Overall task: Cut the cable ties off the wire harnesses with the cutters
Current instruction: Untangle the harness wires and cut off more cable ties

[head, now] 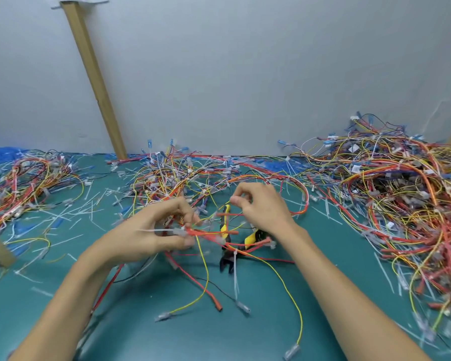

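While cutters (250,238) lie idle, a harness (211,233) is pinched by left hand (151,230) and right hand (261,207), likely to expose its tie (235,269).

The green mat (146,332) close to me is mostly bare, so I can move there. A big wire pile (391,204) fills my right side, and loose wires (214,233) lie across the cutters (225,260).

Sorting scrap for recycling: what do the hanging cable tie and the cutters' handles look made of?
Cable tie: likely nylon plastic, translucent white with a stiff, straight tail. Cutters: handles have yellow-and-black matte grips, probably rubber or soft plastic; the head is dark, presumably metal.
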Tool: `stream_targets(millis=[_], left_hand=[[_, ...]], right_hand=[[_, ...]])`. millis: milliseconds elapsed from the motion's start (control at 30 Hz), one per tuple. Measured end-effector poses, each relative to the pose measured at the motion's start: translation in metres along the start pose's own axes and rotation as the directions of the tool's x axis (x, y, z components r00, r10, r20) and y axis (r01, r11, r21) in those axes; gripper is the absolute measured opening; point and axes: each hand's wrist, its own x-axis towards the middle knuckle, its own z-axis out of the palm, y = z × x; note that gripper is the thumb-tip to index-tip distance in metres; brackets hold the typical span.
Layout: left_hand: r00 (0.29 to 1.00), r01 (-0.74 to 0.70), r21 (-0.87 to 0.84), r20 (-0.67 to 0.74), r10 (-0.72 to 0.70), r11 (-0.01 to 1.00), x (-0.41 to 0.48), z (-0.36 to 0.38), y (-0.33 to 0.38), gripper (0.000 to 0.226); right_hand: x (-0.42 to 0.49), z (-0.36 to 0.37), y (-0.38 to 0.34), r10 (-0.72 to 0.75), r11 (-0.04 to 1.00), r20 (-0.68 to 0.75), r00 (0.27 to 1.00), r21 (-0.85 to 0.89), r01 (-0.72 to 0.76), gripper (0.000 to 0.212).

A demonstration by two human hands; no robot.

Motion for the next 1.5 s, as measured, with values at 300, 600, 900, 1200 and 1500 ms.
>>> stream_targets(millis=[300,600,900,1200,1500], left_hand=[[0.954,0.178,0.542,-0.299,-0.01,0.821,0.01,0.033,0.003,0.065],[0.991,0.133,0.715,-0.085,-0.104,0.686,0.015,0.033,-0.004,0.024],[0.797,0.574,0.711,-0.371,-0.477,0.407,-0.029,-0.054,-0.035,0.034],[0.889,0.445,0.691,-0.263,-0.376,0.57,-0.03,-0.016,0.026,0.066],[0.992,0.128,0.686,-0.081,-0.1,0.716,-0.004,0.108,0.043,0.037]], right_hand=[[0.003,-0.05,-0.005,-0.023,0.963,0.143,0.989,0.268,-0.016,0.017],[0.005,-0.09,0.007,-0.006,0.996,0.039,0.999,0.088,0.002,0.023],[-0.005,-0.135,0.038,0.13,0.892,0.152,0.98,0.413,-0.182,0.022],[-0.01,-0.163,0.005,0.066,0.735,0.12,0.991,0.665,-0.13,0.021],[-0.017,-0.197,0.002,0.008,0.991,-0.267,0.964,0.131,0.028,0.023]])
